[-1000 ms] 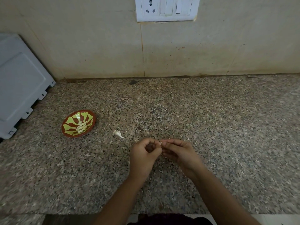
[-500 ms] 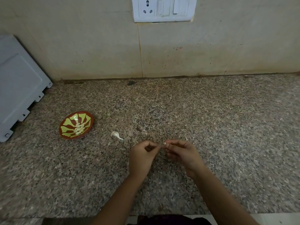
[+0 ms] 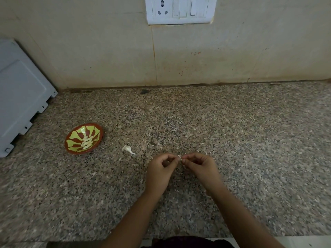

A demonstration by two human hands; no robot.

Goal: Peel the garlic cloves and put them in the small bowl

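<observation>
My left hand (image 3: 161, 171) and my right hand (image 3: 201, 169) meet just above the granite counter (image 3: 232, 140), fingertips together. Between them they pinch a small garlic clove (image 3: 179, 156), of which only a pale tip shows. A small red-brown bowl (image 3: 70, 139) with a yellow-green pattern sits to the left and holds several peeled cloves (image 3: 87, 141). One unpeeled white garlic clove (image 3: 127, 149) lies on the counter between the bowl and my hands.
A grey appliance panel (image 3: 19, 97) leans at the far left, close to the bowl. The beige tiled wall (image 3: 215, 56) with a white switch and socket plate (image 3: 180, 9) closes the back. A dark speck (image 3: 144, 91) lies by the wall. The counter's front edge runs near my body.
My hands have stayed together at the same spot, with small finger movements on the clove. The camera has shifted slightly. The bowl and the loose clove have not moved.
</observation>
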